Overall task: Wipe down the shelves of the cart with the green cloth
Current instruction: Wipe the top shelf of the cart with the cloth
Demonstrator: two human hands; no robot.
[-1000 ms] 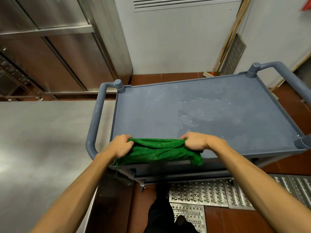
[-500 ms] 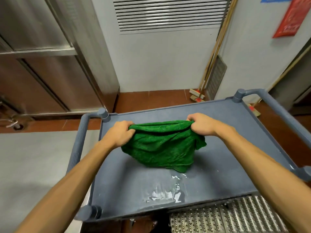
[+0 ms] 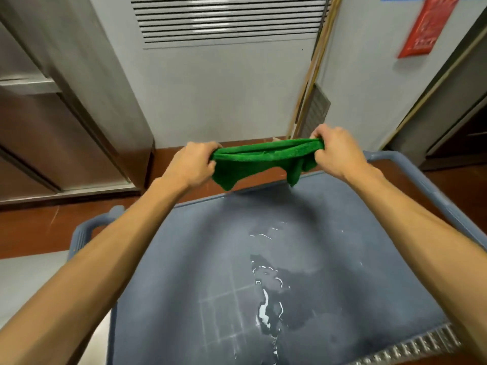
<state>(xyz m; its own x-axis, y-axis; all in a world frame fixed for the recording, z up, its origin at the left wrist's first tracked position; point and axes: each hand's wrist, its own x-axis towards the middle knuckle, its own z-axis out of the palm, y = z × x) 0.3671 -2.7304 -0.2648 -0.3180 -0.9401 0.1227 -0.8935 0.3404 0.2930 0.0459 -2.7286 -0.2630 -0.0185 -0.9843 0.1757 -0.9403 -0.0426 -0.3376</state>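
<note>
**kitchen_lurker:** Counting what's actually in play from where I'm standing: one green cloth (image 3: 266, 160), one blue-grey cart (image 3: 355, 259), two bare hands. Left hand (image 3: 193, 164) is fisted tight round the cloth's left end, right hand (image 3: 334, 151) is fisted round the right end, fingers fully curled on both, nothing else in either.

**mop_n_bucket:** Where's the cloth sitting though? On the shelf?

**kitchen_lurker:** Nope, up in the air. It's stretched between the two fists over the far edge of the top shelf, not touching the surface. Both arms are reached way out.

**mop_n_bucket:** What's it look like?

**kitchen_lurker:** Bright green, fuzzy terry kind of texture. Top edge is pulled taut and bunched into a thick roll with a crease running along it. Below that it droops in two pointy flaps, one near each hand, with a shallow arch between them.

**mop_n_bucket:** And the shelf?

**kitchen_lurker:** One puddle trail (image 3: 266, 299) down the middle, shiny streaks and a darker wet patch around it. One cart handle (image 3: 87, 233) showing on the left, another rail (image 3: 432, 196) on the right. Behind it, one louvred vent (image 3: 226, 19) in the wall and one red sign (image 3: 424, 25) up right, too blurry to read.
</note>
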